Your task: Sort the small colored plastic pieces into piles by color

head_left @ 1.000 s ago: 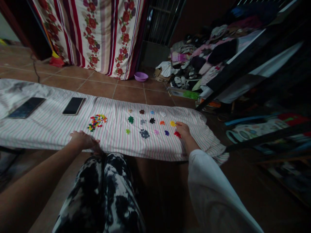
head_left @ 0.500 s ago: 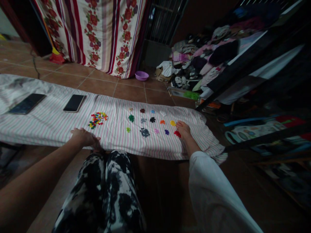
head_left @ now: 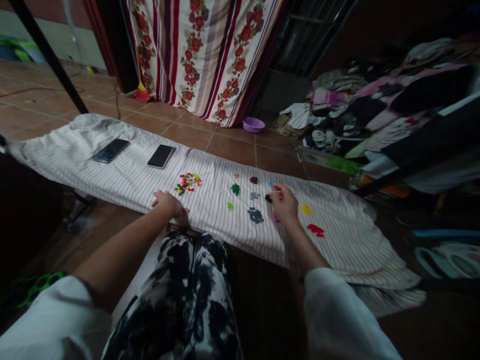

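Observation:
My left hand [head_left: 168, 205] lies at the near edge of the striped cloth [head_left: 210, 220], fingers stretched out and holding nothing. Just beyond it is a mixed heap of small coloured pieces [head_left: 189, 183]. My right hand [head_left: 284, 202] hovers by the black pieces [head_left: 268, 198], fingers loosely bent, with nothing visible between them. It partly covers the pink pieces [head_left: 275, 217] and light blue pieces [head_left: 270, 184]. Around it lie single-colour groups: dark grey [head_left: 256, 216], light grey [head_left: 254, 195], brown [head_left: 254, 180], dark green [head_left: 235, 189], lime green [head_left: 230, 205], yellow [head_left: 306, 209] and red [head_left: 315, 230].
Two phones, one farther left [head_left: 111, 150] and one nearer the heap [head_left: 161, 156], lie on the cloth. Past the bench are a flowered curtain [head_left: 210, 55], a purple basin [head_left: 253, 124] and piled clothes [head_left: 348, 105]. A dark bar crosses at right.
My right hand has moved left from beside the yellow and red pieces to the black ones. The view has turned left. My left hand stays at the cloth's edge near the mixed heap.

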Tool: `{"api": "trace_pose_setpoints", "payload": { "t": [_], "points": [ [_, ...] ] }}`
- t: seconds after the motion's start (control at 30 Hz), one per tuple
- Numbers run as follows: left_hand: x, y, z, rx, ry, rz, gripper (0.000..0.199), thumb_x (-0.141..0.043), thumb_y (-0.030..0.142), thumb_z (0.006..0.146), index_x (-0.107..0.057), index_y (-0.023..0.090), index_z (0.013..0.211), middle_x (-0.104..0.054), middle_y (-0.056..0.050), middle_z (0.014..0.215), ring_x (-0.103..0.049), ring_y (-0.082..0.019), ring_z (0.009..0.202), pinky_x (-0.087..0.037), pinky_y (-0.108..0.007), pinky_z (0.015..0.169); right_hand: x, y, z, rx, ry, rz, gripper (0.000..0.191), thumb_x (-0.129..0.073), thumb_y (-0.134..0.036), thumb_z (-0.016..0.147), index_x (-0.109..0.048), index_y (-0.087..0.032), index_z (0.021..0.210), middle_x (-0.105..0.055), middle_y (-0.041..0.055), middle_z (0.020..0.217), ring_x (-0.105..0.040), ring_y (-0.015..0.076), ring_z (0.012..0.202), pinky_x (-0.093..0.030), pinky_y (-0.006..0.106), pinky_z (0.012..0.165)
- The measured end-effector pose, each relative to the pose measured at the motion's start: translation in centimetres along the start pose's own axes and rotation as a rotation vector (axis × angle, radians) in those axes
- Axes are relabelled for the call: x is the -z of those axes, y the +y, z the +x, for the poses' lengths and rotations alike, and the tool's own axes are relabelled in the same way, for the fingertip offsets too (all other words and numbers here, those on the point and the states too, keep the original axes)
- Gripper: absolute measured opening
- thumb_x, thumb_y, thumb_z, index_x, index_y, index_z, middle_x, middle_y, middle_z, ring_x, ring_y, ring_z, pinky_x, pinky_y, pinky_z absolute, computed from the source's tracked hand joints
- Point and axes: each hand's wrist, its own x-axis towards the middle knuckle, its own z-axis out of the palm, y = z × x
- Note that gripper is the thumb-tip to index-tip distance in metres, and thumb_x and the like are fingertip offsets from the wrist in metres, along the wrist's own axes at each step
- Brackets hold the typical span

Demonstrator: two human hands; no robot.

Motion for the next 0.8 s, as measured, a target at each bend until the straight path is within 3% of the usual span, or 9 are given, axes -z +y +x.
{"api": "trace_pose_setpoints", "payload": {
  "t": [0.17,0.3,0.5,0.63,0.8],
  "points": [
    [0.2,0.2,-0.1,0.027,-0.095,0.099,0.087,-0.046,0.071,0.076,-0.047,0.012,0.139,-0.029,-0.026,0.152,-0.022,-0.055,0.135,-0.040,-0.062,0.093,-7.0,-8.7,-2.2,0.129,-0.262,0.270,0.029,-0.046,-0.028,0.083,-0.066,-0.019,0.101,-0.065,0.0067,0.091,-0.061,0.0159,0.074,-0.051,0.030,0.071],
    [0.2,0.4,-0.2,0.023,-0.072,0.096,0.085,-0.041,0.069,0.080,-0.044,0.009,0.140,-0.029,-0.028,0.152,-0.023,-0.055,0.135,-0.039,-0.062,0.093,-11.9,-13.0,-3.8,0.204,-0.408,0.360,0.026,-0.046,-0.023,0.085,-0.067,-0.019,0.099,-0.063,0.0058,0.091,-0.060,0.0141,0.074,-0.051,0.028,0.073],
    [-0.1,0.5,0.0,0.028,-0.048,0.069,0.085,-0.050,0.069,0.076,-0.047,0.013,0.139,-0.033,-0.026,0.151,-0.022,-0.055,0.135,-0.038,-0.065,0.094,-16.6,-15.7,-3.3,0.188,-0.469,0.171,0.031,-0.044,-0.019,0.089,-0.066,-0.020,0.111,-0.062,0.0065,0.098,-0.060,0.0162,0.087,-0.048,0.028,0.085],
    [-0.1,0.5,-0.1,0.014,-0.059,0.061,0.093,-0.051,0.074,0.072,-0.047,0.009,0.138,-0.030,-0.027,0.151,-0.019,-0.058,0.135,-0.045,-0.062,0.086,-17.8,-16.7,-2.7,0.156,-0.557,-0.034,0.041,-0.041,-0.017,0.091,-0.060,-0.026,0.126,-0.058,0.0076,0.107,-0.060,0.0187,0.094,-0.048,0.029,0.085],
    [0.4,0.4,-0.4,-0.014,-0.065,0.037,0.097,-0.053,0.076,0.069,-0.048,0.007,0.138,-0.031,-0.029,0.150,-0.020,-0.059,0.134,-0.045,-0.065,0.085,-18.3,-17.5,-2.7,0.178,-0.616,-0.175,0.047,-0.038,-0.016,0.091,-0.053,-0.033,0.133,-0.054,0.0058,0.117,-0.060,0.0190,0.096,-0.049,0.030,0.080]
  ]
}}
